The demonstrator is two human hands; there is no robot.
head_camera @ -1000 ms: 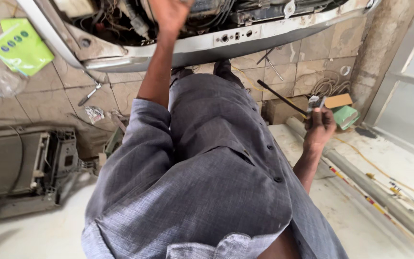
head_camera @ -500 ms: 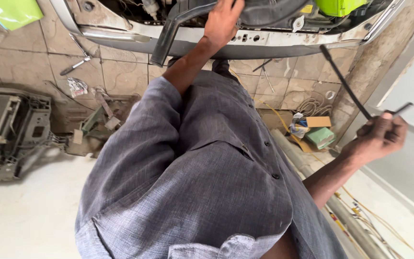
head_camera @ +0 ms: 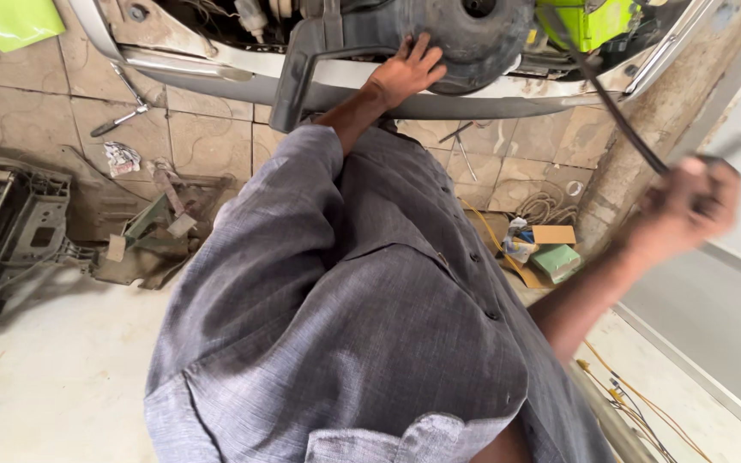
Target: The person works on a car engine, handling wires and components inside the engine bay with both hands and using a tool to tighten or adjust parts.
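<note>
My left hand (head_camera: 406, 70) lies flat with fingers spread on a dark round plastic part (head_camera: 465, 39) inside an opened grey appliance housing (head_camera: 216, 73) at the top of the view. My right hand (head_camera: 683, 206), blurred at the right, is closed around a long thin dark rod-like tool (head_camera: 611, 99) that slants up toward the housing's right end. My grey shirt fills the middle of the view.
A green component (head_camera: 589, 21) sits in the housing. On the tiled floor lie a wrench (head_camera: 122, 116), a grey plastic frame (head_camera: 10, 231), metal scraps (head_camera: 160, 223), small boxes (head_camera: 551, 253) and yellow wires (head_camera: 636, 399). A concrete pillar (head_camera: 671, 111) stands at right.
My right hand has risen with the long tool, swinging it toward the housing. My left hand slid right onto the round dark part. The view shifted left and down.
</note>
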